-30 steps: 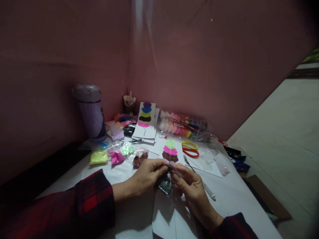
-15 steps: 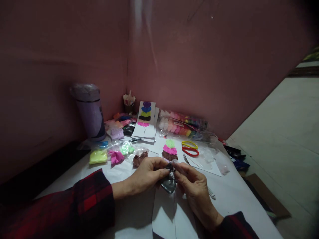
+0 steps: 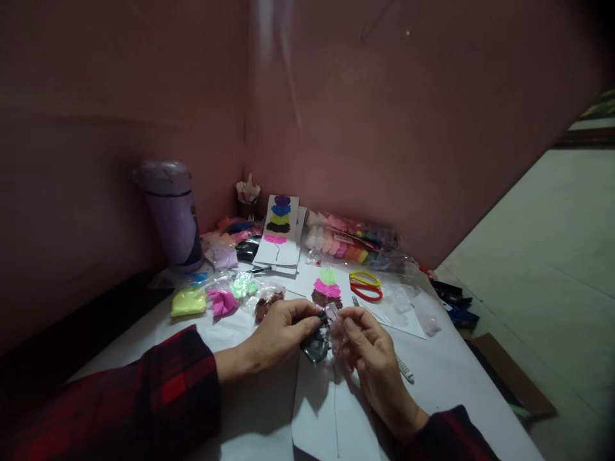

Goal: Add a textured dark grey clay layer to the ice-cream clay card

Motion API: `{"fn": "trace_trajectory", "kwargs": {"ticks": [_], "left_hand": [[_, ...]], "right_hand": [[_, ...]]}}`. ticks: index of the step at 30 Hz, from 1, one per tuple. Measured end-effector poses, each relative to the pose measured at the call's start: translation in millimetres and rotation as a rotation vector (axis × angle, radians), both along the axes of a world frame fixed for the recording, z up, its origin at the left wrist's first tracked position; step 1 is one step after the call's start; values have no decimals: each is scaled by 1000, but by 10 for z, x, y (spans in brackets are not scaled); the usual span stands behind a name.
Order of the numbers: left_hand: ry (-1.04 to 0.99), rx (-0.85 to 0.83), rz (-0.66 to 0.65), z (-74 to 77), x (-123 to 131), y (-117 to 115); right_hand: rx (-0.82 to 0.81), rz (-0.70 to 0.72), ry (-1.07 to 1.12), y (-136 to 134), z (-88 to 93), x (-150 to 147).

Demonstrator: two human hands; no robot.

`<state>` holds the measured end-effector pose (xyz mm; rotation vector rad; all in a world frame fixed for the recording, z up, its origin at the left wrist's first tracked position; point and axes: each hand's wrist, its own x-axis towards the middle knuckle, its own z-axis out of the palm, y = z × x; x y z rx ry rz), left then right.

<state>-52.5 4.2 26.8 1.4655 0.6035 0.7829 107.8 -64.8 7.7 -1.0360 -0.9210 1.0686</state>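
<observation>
Now the left hand (image 3: 281, 336) pinches the black clay packet (image 3: 314, 349) above the counter (image 3: 446, 390), well in from its right edge, seemingly steadying it while the right hand (image 3: 377, 358) grips clear plastic (image 3: 337, 328) alongside.

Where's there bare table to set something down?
White table between the pale ridged handle and the right edge. A narrower strip lies between the pink packet and left wrist. Crowded: the back, with its striped card, tumbler and clear bags, and the middle, around the black packet.
</observation>
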Motion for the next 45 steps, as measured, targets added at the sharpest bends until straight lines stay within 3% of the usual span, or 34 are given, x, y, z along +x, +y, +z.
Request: {"fn": "trace_trajectory", "kwargs": {"ticks": [4, 7, 11, 13, 16, 18, 20, 22, 24, 27, 30, 34, 38, 45], "left_hand": [[75, 151, 27, -5, -21, 28], [102, 224, 38, 8, -38, 24], [158, 375, 50, 29, -57, 25], [172, 550, 118, 37, -65, 36], [142, 897, 343, 52, -82, 25], [120, 1027, 413, 66, -92, -25], [134, 1021, 304, 78, -96, -103], [196, 881, 211, 81, -94, -180], [208, 793, 178, 76, -87, -232], [158, 801, 140, 52, -72, -260], [120, 847, 157, 18, -51, -263], [91, 956, 286, -1, -26, -254], [92, 1064, 386, 34, -19, -224], [115, 1032, 280, 59, -5, -221]], "right_hand": [[-67, 118, 89, -16, 30, -6], [-62, 132, -47, -33, 14, -2], [82, 124, -256, -31, -29, 13], [139, 91, -308, -25, -46, 14], [154, -25, -358, -39, -52, -11], [175, -107, -419, -66, -43, -46], [249, -153, -528, -99, -26, -87], [367, -156, -649, -131, -5, -123], [466, -146, -758, -158, 18, -148], [514, -179, -876, -188, 45, -167], [550, -232, -973, -207, 49, -189], [637, -322, -1106, -197, 13, -217], [614, -405, -1178, -185, -3, -204], [637, -406, -1171, -191, 41, -192]]}}
